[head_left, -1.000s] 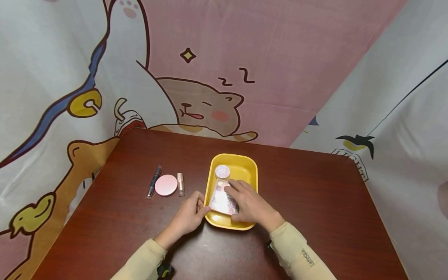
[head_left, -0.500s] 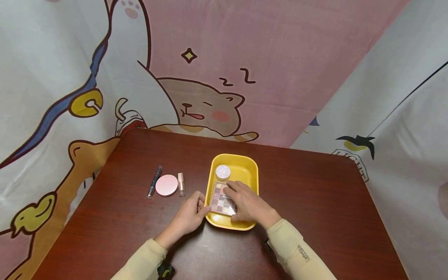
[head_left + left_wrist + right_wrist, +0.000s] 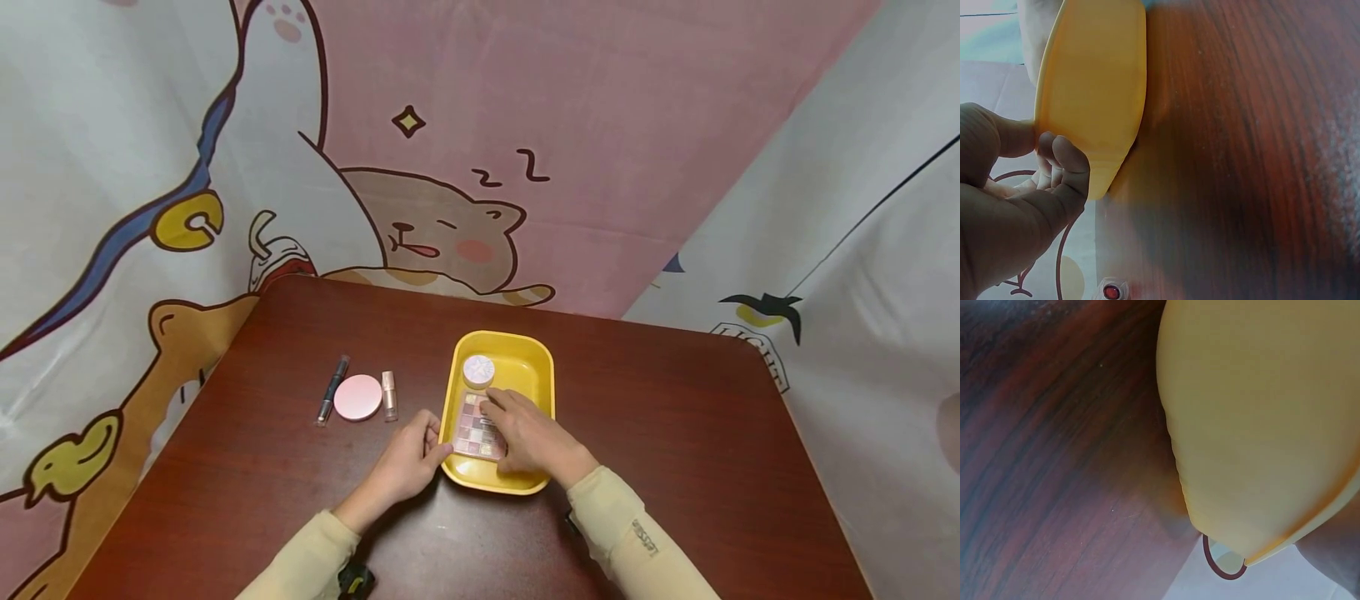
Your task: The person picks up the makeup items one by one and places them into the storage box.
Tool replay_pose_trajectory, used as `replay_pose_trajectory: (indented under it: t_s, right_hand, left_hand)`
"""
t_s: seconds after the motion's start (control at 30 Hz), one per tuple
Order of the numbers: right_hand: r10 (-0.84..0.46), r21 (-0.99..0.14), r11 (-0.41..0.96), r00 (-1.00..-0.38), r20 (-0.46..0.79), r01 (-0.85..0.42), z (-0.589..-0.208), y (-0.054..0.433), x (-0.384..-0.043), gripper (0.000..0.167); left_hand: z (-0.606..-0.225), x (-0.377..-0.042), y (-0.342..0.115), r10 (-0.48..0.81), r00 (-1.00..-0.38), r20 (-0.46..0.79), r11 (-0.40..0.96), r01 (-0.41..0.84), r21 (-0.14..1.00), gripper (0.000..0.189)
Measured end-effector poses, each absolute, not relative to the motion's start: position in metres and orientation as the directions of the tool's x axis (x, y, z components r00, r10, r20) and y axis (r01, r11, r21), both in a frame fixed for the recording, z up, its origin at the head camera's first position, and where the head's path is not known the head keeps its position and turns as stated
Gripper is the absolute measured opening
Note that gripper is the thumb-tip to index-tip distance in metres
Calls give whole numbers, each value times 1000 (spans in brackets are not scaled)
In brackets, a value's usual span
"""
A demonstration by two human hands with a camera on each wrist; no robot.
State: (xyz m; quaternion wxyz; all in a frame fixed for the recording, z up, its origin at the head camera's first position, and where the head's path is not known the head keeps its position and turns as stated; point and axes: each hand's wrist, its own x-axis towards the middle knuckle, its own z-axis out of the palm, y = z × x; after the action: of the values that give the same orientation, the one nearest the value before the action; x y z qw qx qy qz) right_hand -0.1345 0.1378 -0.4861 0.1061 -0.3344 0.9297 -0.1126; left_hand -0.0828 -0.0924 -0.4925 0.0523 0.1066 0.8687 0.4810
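My right hand (image 3: 532, 437) presses the chequered eyeshadow palette (image 3: 475, 427) into the yellow plastic tray (image 3: 534, 358), hiding its right edge; my left hand's (image 3: 408, 458) grip pinches the tray's rim.

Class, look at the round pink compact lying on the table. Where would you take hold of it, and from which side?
Pinch the compact across its round rim from above. It lies flat, and the tubes close on both sides probably rule out a sideways approach.

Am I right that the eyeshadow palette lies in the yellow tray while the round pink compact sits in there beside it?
Not quite: in the head view the round pink compact sits on the table, left of the yellow tray. The eyeshadow palette does lie in the tray.
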Motion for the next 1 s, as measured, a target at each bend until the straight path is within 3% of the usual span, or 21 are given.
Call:
replay_pose_trajectory:
  t_s: [0.5,1.0]
  right_hand:
    - [-654,-290,747,-739,-164,-598,-485,137,-136,85]
    - [-673,-259,726,-735,-77,-638,-485,138,-133,64]
  left_hand:
    - [-493,-82,-92,236,-972,9,517,134,846,17]
    - [-492,-81,-93,246,-969,9,510,137,849,18]
